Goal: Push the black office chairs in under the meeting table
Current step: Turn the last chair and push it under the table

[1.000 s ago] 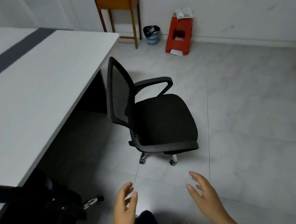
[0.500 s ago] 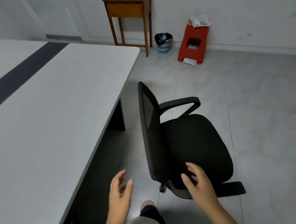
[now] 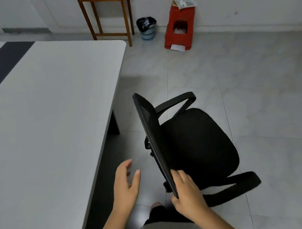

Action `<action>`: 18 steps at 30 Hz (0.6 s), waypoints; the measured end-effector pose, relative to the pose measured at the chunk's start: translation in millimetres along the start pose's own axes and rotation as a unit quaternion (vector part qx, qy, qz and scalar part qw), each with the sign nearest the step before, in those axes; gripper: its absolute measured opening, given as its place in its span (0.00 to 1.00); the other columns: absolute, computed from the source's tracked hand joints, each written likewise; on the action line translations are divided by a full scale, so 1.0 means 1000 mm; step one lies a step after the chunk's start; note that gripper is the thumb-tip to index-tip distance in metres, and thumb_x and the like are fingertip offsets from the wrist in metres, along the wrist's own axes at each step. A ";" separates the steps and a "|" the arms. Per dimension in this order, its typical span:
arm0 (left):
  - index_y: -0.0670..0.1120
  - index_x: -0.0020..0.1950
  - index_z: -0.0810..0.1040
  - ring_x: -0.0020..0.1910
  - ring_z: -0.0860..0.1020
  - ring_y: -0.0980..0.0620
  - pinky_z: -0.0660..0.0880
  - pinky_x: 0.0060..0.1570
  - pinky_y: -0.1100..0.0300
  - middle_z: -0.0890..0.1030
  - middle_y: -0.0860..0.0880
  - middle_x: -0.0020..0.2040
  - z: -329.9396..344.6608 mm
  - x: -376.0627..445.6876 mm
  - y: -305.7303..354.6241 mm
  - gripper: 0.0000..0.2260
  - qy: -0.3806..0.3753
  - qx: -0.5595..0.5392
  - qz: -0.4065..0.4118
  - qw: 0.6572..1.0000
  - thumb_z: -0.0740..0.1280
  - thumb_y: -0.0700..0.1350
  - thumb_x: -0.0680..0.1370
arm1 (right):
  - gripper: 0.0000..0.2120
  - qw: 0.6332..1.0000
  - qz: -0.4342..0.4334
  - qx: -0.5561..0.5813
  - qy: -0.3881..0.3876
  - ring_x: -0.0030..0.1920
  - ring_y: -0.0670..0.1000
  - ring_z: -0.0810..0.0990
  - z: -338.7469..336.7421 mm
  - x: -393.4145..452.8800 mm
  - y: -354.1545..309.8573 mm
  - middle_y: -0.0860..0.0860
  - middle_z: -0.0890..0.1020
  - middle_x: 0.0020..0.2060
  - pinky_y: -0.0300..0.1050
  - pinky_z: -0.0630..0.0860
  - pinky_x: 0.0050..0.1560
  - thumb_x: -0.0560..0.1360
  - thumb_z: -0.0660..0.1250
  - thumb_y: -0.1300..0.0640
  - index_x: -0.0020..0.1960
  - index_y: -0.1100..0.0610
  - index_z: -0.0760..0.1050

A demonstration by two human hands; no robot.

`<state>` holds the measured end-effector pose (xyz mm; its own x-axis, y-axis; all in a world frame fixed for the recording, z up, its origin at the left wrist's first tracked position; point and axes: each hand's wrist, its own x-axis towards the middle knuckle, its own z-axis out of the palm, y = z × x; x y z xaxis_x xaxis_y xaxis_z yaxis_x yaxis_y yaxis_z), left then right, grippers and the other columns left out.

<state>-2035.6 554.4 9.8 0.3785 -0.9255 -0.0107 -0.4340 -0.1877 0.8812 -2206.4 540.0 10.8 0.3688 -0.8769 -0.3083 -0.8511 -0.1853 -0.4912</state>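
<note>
Black mesh-backed office chair (image 3: 187, 144) on grey tiled floor (image 3: 251, 90) beside white meeting table (image 3: 58, 111), right hand (image 3: 187, 193) gripping backrest's near edge, left hand (image 3: 127, 184) empty, fingers loosely spread, clear of chair.

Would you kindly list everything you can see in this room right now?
Meeting table: one, grey with a dark stripe, left.
Office chair: one, black, right of the table, seat facing away from it.
Wooden stand: one, brown, by the far wall.
Waste basket: one, pale blue with a black liner, beside the stand.
Stool: one, red, at the wall, papers on top.
Left hand: open, touching nothing.
Right hand: gripping the chair's backrest edge.
</note>
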 end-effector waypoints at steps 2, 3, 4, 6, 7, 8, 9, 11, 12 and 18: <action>0.48 0.58 0.73 0.53 0.70 0.64 0.65 0.56 0.66 0.72 0.58 0.55 0.012 0.017 0.007 0.19 -0.041 0.079 0.111 0.990 0.59 0.56 0.72 | 0.31 1.000 -0.004 0.006 -0.024 0.65 0.46 0.62 -0.006 -0.018 0.022 0.46 0.61 0.66 0.34 0.62 0.64 0.75 0.60 0.57 0.73 0.50 0.49; 0.47 0.56 0.74 0.53 0.70 0.62 0.66 0.56 0.65 0.74 0.54 0.54 0.020 0.025 0.012 0.19 -0.066 0.114 0.177 0.975 0.57 0.57 0.74 | 0.30 1.000 -0.003 0.017 -0.025 0.64 0.46 0.62 -0.009 -0.028 0.035 0.46 0.61 0.66 0.34 0.63 0.62 0.74 0.59 0.57 0.72 0.48 0.51; 0.47 0.55 0.74 0.53 0.70 0.59 0.66 0.56 0.65 0.77 0.51 0.52 0.029 0.032 0.016 0.18 -0.093 0.147 0.240 0.955 0.55 0.59 0.76 | 0.29 0.999 -0.002 0.033 -0.019 0.64 0.46 0.63 -0.012 -0.039 0.051 0.46 0.62 0.65 0.34 0.63 0.61 0.74 0.58 0.58 0.72 0.47 0.53; 0.49 0.49 0.77 0.50 0.72 0.57 0.63 0.50 0.64 0.81 0.50 0.47 0.048 0.042 0.027 0.21 -0.160 0.207 0.343 0.902 0.51 0.60 0.78 | 0.25 0.998 0.012 0.063 0.003 0.61 0.45 0.66 -0.017 -0.063 0.086 0.45 0.67 0.61 0.33 0.65 0.56 0.71 0.55 0.55 0.69 0.45 0.61; 0.49 0.45 0.79 0.47 0.73 0.57 0.61 0.47 0.64 0.82 0.52 0.43 0.059 0.043 0.032 0.24 -0.189 0.237 0.378 0.875 0.49 0.62 0.77 | 0.25 0.997 0.032 0.066 0.011 0.59 0.45 0.69 -0.023 -0.074 0.102 0.44 0.69 0.58 0.32 0.66 0.54 0.69 0.54 0.54 0.66 0.43 0.65; 0.50 0.40 0.80 0.42 0.75 0.57 0.60 0.44 0.63 0.82 0.54 0.38 0.070 0.041 0.036 0.27 -0.212 0.263 0.409 0.848 0.48 0.63 0.77 | 0.24 0.997 0.045 0.054 0.030 0.55 0.44 0.72 -0.026 -0.084 0.120 0.43 0.72 0.54 0.30 0.67 0.50 0.68 0.54 0.54 0.62 0.42 0.69; 0.51 0.36 0.81 0.36 0.76 0.57 0.61 0.43 0.63 0.80 0.55 0.33 0.081 0.035 0.040 0.28 -0.227 0.280 0.437 0.824 0.47 0.65 0.76 | 0.23 0.995 0.059 0.035 0.069 0.49 0.42 0.73 -0.031 -0.093 0.137 0.42 0.74 0.50 0.28 0.69 0.44 0.65 0.57 0.58 0.58 0.42 0.71; 0.52 0.33 0.80 0.28 0.76 0.56 0.66 0.38 0.64 0.78 0.56 0.29 0.104 0.015 0.047 0.28 -0.255 0.315 0.474 0.781 0.48 0.67 0.72 | 0.26 0.987 0.084 0.005 0.136 0.41 0.44 0.74 -0.041 -0.106 0.165 0.42 0.76 0.42 0.30 0.71 0.35 0.55 0.68 0.67 0.49 0.46 0.75; 0.53 0.33 0.81 0.27 0.76 0.56 0.69 0.32 0.65 0.77 0.56 0.29 0.116 0.004 0.051 0.26 -0.268 0.332 0.479 0.767 0.49 0.66 0.70 | 0.27 0.981 0.103 -0.010 0.166 0.38 0.45 0.75 -0.046 -0.108 0.175 0.45 0.78 0.39 0.33 0.72 0.32 0.49 0.72 0.70 0.44 0.49 0.78; 0.50 0.29 0.77 0.25 0.75 0.55 0.69 0.22 0.68 0.75 0.49 0.25 0.188 -0.047 0.091 0.19 -0.306 0.390 0.442 0.747 0.53 0.61 0.66 | 0.12 0.945 0.129 -0.141 0.264 0.33 0.52 0.81 -0.078 -0.095 0.237 0.48 0.82 0.33 0.44 0.60 0.46 0.51 0.73 0.57 0.35 0.51 0.80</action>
<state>-2246.6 519.3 1.1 -0.6797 -0.7334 -0.0119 -0.7283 0.6728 0.1301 -2472.3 545.0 -12.5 -0.0390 -0.9944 0.0982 -0.9804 0.0191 -0.1959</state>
